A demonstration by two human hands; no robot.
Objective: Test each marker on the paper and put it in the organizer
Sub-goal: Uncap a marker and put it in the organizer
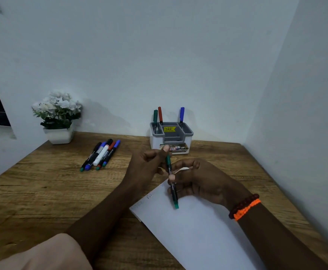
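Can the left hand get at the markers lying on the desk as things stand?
Probably not yet: the left hand and right hand both grip the green marker. The path to the loose markers looks free otherwise.

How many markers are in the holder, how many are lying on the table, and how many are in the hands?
In the organizer: 3, green, red and blue
Lying in the pile on the table: 5
Held in both hands: 1, the green marker
Total: 9
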